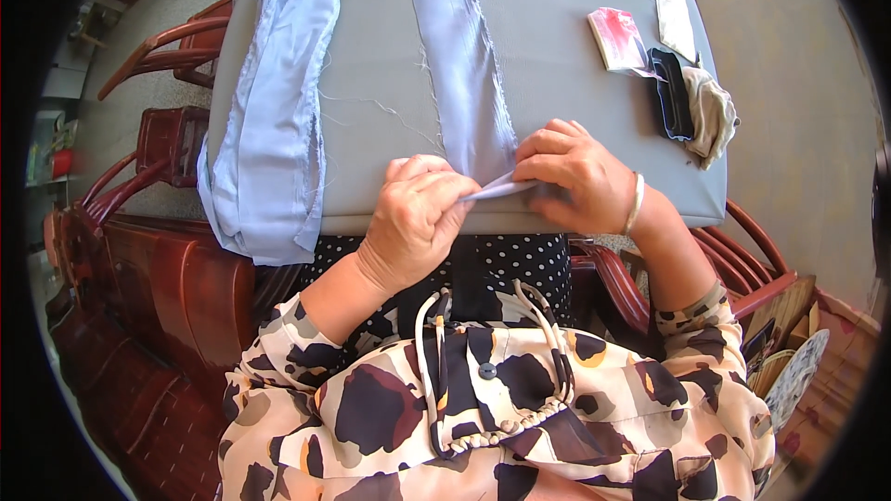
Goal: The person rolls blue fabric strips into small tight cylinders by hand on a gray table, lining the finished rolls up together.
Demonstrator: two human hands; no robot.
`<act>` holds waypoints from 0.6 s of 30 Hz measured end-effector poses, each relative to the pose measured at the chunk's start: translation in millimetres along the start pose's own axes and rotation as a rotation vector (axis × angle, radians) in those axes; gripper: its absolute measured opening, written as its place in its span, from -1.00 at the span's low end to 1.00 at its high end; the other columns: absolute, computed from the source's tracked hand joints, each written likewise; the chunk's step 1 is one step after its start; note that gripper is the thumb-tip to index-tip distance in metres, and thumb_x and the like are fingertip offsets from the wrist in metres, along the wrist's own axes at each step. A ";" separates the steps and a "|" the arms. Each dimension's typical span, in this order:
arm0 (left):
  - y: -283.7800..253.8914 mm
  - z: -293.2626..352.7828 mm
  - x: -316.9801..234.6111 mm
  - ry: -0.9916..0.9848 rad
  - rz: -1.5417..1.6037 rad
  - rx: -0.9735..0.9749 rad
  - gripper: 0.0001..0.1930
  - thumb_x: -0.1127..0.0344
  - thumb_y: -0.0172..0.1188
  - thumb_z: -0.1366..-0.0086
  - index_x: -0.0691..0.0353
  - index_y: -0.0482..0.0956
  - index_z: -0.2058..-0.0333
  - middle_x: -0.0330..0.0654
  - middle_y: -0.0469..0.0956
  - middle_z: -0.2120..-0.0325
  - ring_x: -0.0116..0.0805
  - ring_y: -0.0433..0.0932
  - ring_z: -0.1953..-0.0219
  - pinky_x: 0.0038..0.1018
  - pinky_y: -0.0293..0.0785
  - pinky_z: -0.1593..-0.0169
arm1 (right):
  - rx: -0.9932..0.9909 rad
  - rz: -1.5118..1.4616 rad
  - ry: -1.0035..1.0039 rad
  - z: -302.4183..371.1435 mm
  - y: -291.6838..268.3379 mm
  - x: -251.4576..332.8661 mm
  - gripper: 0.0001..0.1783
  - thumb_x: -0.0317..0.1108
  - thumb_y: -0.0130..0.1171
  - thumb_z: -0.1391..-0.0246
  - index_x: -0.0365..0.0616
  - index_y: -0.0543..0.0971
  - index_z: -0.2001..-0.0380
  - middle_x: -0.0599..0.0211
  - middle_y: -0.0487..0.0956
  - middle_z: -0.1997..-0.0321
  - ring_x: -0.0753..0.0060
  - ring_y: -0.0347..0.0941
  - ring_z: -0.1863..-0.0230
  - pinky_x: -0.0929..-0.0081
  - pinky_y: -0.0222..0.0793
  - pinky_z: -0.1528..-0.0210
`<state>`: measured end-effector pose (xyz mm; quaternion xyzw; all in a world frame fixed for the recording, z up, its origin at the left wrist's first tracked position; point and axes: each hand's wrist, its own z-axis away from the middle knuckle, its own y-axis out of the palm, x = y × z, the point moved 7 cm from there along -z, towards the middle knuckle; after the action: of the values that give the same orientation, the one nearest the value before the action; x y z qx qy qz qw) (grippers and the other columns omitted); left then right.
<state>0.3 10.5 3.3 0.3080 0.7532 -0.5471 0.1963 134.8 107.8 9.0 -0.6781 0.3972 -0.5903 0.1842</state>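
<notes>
A pale blue-grey strip of fabric [454, 46] with frayed edges runs down the table toward me. Its near end is gathered into a narrow fold between my hands, just above the table's front edge. My left hand [416, 209] pinches the fold's left end between thumb and fingers. At the other end, my right hand [577, 174] is closed on the same strip, its fingertips partly hidden and its thumb blurred. Left of my hands lies a wider, layered length of light blue fabric [278, 148], also frayed, its near end hanging over the table edge. Loose threads trail between the two pieces.
The table [575, 83] has a grey cover. At its right side lie a red-and-white packet [616, 39], a dark open case [670, 93], a beige cloth [710, 116] and a white pouch [675, 17]. Reddish wooden chairs [176, 269] stand around; a wooden box [789, 325] sits lower right.
</notes>
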 end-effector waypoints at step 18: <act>-3.0 -12.4 16.5 -0.146 -0.147 -0.215 -0.76 0.53 0.30 -0.05 0.21 0.54 0.27 -0.24 0.35 0.72 -0.26 0.39 0.62 -0.32 0.36 0.43 | -0.277 0.118 0.331 -3.7 11.8 -19.8 -0.73 -0.38 0.22 -0.01 -0.10 0.47 0.19 0.34 0.54 0.57 0.19 0.54 0.43 0.23 0.32 0.25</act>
<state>-13.3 25.7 -0.9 0.1888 0.8118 -0.4969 0.2417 127.7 116.3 -11.5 -0.5664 0.5385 -0.6214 0.0557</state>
